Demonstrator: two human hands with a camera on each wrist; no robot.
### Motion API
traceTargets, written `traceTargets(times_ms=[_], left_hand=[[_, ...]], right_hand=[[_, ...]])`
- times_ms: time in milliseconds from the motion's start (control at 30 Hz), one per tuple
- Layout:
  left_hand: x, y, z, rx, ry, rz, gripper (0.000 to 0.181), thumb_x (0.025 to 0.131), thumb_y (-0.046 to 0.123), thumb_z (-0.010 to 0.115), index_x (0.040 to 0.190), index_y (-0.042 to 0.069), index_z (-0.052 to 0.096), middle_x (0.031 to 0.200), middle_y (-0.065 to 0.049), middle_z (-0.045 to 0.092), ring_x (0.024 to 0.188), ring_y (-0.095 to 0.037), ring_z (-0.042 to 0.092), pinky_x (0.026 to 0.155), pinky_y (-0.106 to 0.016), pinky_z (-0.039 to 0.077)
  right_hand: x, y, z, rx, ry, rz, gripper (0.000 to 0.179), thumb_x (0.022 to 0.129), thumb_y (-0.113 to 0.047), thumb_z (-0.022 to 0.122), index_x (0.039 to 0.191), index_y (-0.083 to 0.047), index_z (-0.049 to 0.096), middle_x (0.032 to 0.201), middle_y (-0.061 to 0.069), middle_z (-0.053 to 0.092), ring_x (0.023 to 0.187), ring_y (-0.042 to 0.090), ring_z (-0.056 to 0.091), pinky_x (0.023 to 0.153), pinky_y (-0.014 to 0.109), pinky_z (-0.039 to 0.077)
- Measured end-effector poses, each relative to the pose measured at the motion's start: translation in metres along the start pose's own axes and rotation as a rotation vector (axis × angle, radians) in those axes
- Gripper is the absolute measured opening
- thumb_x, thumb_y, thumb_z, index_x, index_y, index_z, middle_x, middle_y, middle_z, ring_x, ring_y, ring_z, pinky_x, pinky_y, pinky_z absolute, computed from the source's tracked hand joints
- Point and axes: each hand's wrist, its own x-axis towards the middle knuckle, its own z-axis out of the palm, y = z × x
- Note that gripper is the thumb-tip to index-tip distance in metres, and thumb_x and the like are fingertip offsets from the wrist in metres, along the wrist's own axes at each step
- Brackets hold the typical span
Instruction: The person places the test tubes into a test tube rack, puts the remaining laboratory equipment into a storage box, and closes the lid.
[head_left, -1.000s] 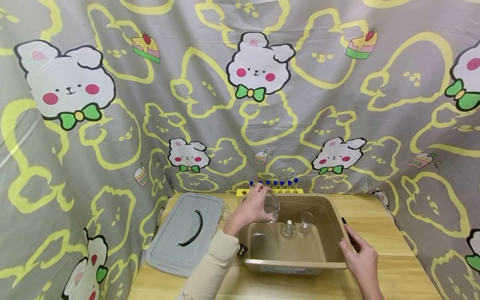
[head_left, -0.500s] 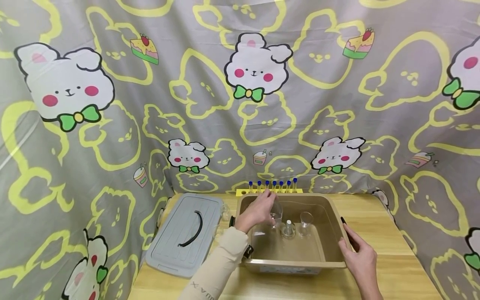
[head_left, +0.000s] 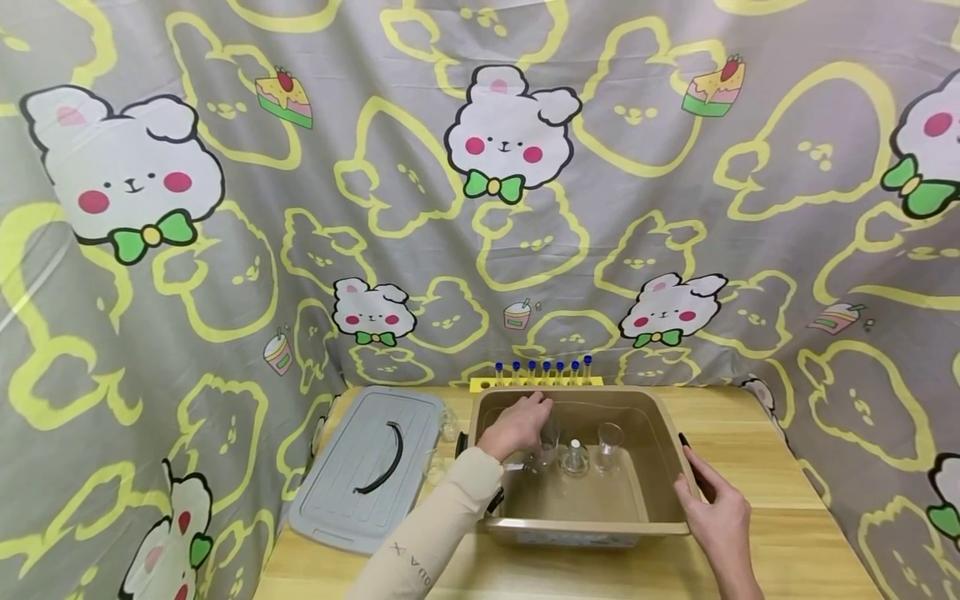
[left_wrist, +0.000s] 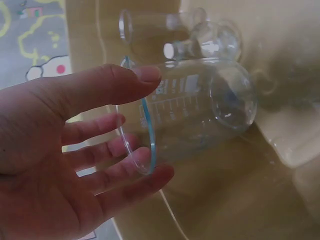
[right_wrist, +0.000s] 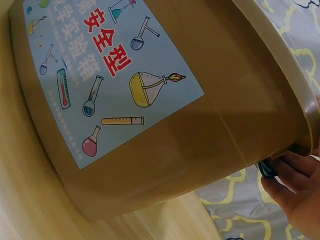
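Observation:
Inside the brown plastic bin [head_left: 592, 527], my left hand [head_left: 516, 427] holds a clear glass beaker [left_wrist: 200, 107] by its mouth. The thumb lies along one side of the rim and the fingers spread round the other. To the beaker's right stand a round glass alcohol lamp [head_left: 575, 460] with a white cap and a clear glass vessel [head_left: 609, 447] with a flared mouth. My right hand [head_left: 716, 500] grips the bin's right edge, its fingers [right_wrist: 280, 192] beneath the rim by a dark latch. Whether the beaker touches the bin floor, I cannot tell.
A grey lid [head_left: 367, 467] with a black handle lies left of the bin, some clear glassware [head_left: 448, 425] beside it. Behind the bin stands a yellow rack [head_left: 480, 384] with several blue-capped tubes. A patterned curtain [head_left: 427, 225] surrounds the wooden table [head_left: 757, 467].
My left hand has lowered the beaker further into the bin, beside the lamp, turning it from tilted to more upright. The right hand stays on the bin's edge.

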Motion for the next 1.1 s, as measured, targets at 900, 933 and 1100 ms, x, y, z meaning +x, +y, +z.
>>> traceTargets(times_ms=[900,933,1100], left_hand=[[0.013,0.011,0.028,0.190,-0.060,-0.057,0.066,0.071,0.011,0.093,0.129,0.014,0.062,0.122,-0.005,0.061,0.107,-0.021,0.065,0.077,-0.029,0.058],[0.013,0.011,0.030,0.189,-0.061,-0.061,0.065,0.072,0.011,0.093,0.129,0.015,0.062,0.122,-0.005,0.060,0.107,-0.021,0.065,0.076,-0.030,0.059],[0.014,0.011,0.034,0.191,-0.070,-0.080,0.055,0.080,0.011,0.087,0.129,0.017,0.062,0.124,-0.005,0.059,0.108,-0.022,0.064,0.076,-0.033,0.059]], right_hand=[[0.000,-0.001,-0.001,-0.017,-0.010,0.007,0.041,0.088,-0.006,0.071,0.129,-0.007,0.072,0.117,0.020,0.068,0.089,-0.029,0.047,0.080,-0.003,0.040],[0.000,-0.001,-0.001,-0.022,-0.008,0.009,0.041,0.088,-0.006,0.072,0.129,-0.007,0.072,0.117,0.020,0.068,0.089,-0.029,0.047,0.080,-0.003,0.039],[0.000,-0.002,0.000,-0.030,-0.009,0.023,0.041,0.089,-0.007,0.071,0.130,-0.007,0.072,0.118,0.020,0.068,0.090,-0.028,0.047,0.080,-0.003,0.039]])
